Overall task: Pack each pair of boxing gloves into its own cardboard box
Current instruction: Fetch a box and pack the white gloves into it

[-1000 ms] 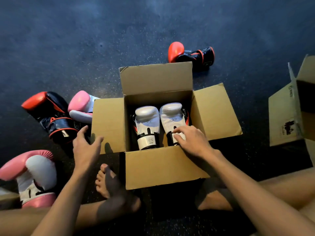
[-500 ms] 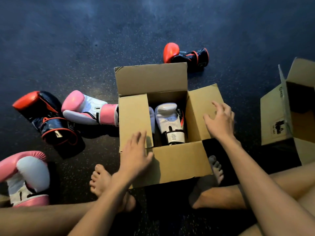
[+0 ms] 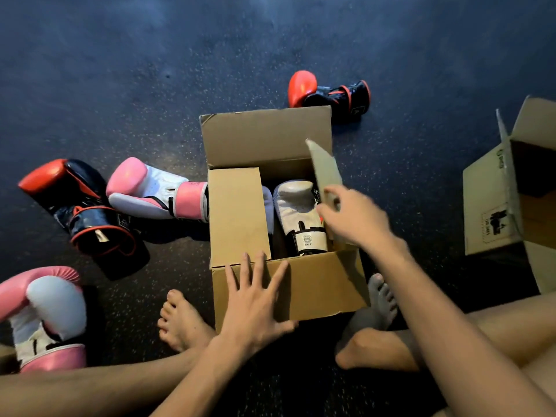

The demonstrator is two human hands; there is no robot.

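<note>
A cardboard box [image 3: 316,284] stands on the floor between my feet, holding a pair of white boxing gloves [image 3: 298,215]. Its left flap [image 3: 237,215] is folded over one glove, which is mostly hidden. My left hand [image 3: 255,302] lies flat with spread fingers on the box's near flap. My right hand [image 3: 352,218] grips the right flap [image 3: 325,173], which stands upright on edge. The far flap [image 3: 264,136] stands raised.
Left of the box lie a pink-and-white glove [image 3: 156,191] and a red-and-black glove [image 3: 81,212]. Another pink-and-white glove [image 3: 45,317] sits at the bottom left, a second red-and-black one [image 3: 328,93] beyond the box. An open cardboard box [image 3: 511,200] stands at the right.
The left flap has been folded over the box. My right hand left the gloves, took the right flap and lifted it upright. My left hand shifted onto the near flap.
</note>
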